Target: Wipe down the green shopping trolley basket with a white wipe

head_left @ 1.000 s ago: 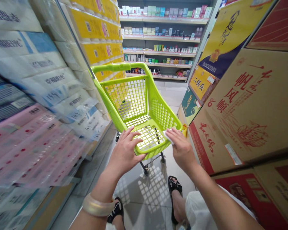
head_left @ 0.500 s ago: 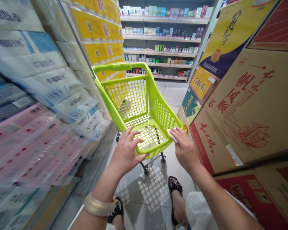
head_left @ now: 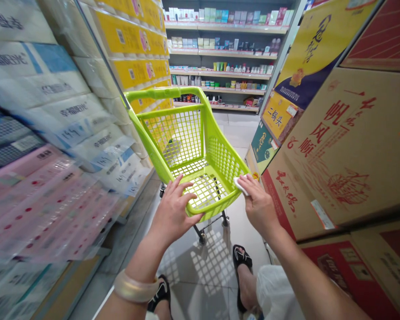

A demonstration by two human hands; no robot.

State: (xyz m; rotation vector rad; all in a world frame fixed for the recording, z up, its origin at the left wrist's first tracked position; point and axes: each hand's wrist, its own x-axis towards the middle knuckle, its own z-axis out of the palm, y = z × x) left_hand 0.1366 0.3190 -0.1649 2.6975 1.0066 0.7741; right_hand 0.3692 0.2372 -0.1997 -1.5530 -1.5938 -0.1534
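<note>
A lime-green shopping cart (head_left: 205, 118) with a grid basket stands in front of me, its near end toward my body. My left hand (head_left: 173, 209) lies at the near left corner of the basket, fingers spread and thumb stretched along the near rim. On the right side, my right hand (head_left: 258, 202) presses a folded white cloth or tissue (head_left: 242, 184) under its fingers at the basket's right rim. Part of the white piece is hidden beneath the fingers.
Packs of tissue paper (head_left: 66, 109) are stacked along the left, with yellow packs (head_left: 136, 40) behind. Cardboard boxes (head_left: 360, 146) rise close on the right. Shelves of small goods (head_left: 226, 55) stand ahead. My sandalled feet are on the tiled floor (head_left: 206, 298).
My right hand with the white piece has shifted slightly outward and up along the right rim. The left hand keeps its place on the cart; the view has moved a little.
</note>
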